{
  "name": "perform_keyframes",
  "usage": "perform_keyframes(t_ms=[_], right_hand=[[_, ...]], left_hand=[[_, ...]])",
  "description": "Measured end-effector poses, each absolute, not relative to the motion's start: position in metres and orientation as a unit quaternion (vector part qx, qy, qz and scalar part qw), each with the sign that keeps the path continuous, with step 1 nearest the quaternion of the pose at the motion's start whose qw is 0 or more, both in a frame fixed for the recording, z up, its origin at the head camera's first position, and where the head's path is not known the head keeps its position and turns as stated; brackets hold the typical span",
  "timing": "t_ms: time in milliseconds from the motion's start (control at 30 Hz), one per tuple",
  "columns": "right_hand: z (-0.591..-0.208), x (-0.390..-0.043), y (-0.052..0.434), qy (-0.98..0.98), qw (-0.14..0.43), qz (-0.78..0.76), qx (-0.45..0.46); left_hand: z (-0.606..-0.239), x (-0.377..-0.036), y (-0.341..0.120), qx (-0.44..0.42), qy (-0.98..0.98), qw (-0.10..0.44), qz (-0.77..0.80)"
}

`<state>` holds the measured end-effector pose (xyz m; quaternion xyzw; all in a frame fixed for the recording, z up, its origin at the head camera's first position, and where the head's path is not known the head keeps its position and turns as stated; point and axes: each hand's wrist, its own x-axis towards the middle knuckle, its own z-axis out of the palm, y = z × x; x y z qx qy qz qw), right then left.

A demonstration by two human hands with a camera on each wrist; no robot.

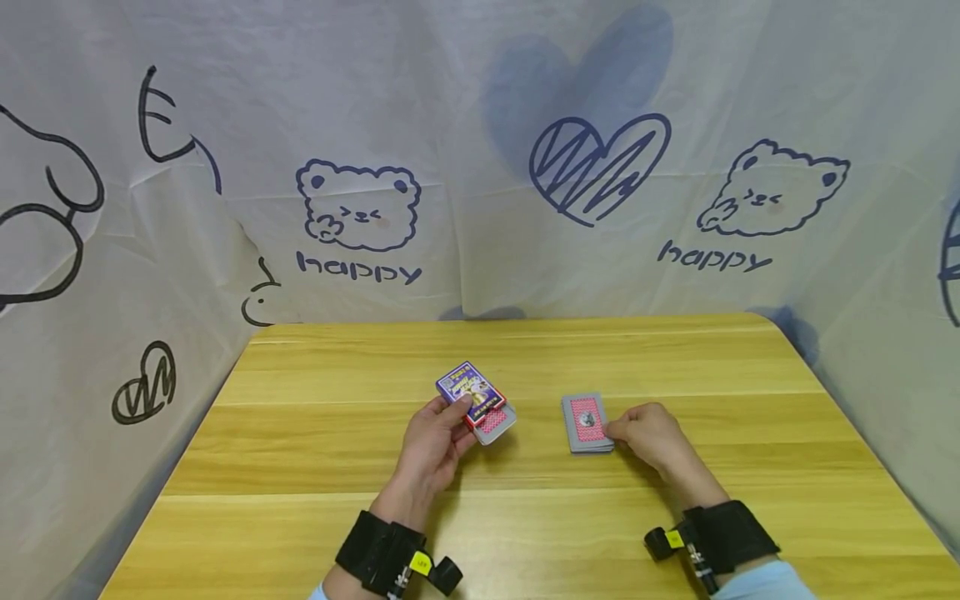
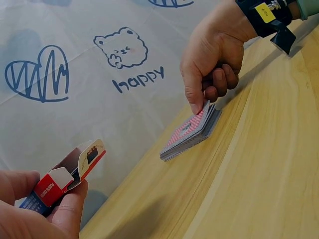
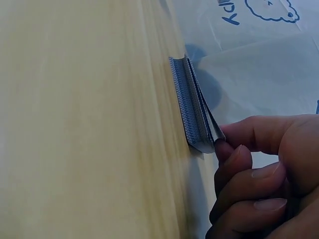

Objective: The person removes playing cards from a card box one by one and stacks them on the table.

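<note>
Your left hand [image 1: 435, 442] grips the card box [image 1: 472, 394] mid-frame; your right hand [image 1: 651, 435] pinches the deck of cards [image 1: 587, 423] lying on the table [image 1: 300, 450]. Square the deck's edges before lifting.

Left hand [image 2: 35, 209] holds an open card box [image 2: 65, 177]; right hand [image 2: 214, 55] lifts the card deck's [image 2: 192, 134] edge off the desk [image 2: 259, 174].

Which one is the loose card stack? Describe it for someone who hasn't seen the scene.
On the wooden table, look right of centre, at the fingertips of the right hand. The card stack lies flat there, red patterned backs up with grey borders. Unlike the purple card box in the left hand, it is unboxed.
</note>
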<state>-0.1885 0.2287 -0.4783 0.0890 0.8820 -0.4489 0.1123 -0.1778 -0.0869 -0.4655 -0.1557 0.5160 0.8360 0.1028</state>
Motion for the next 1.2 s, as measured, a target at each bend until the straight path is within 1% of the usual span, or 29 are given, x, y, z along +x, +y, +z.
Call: perform_keyframes(t_ms=[800,1000,1200], right_hand=[[-0.48,-0.188,0.228,0.903,0.098,-0.413,0.07],[-0.471,-0.183,0.222,0.903,0.072,-0.419,0.06],[-0.462,-0.178,0.202,0.896,0.033,-0.443,0.021]], left_hand=[[-0.465,-0.177,-0.087,-0.154,0.516,0.102,0.837],[-0.465,-0.177,-0.087,-0.153,0.515,0.104,0.837],[-0.466,-0.177,-0.085,-0.142,0.511,0.113,0.84]])
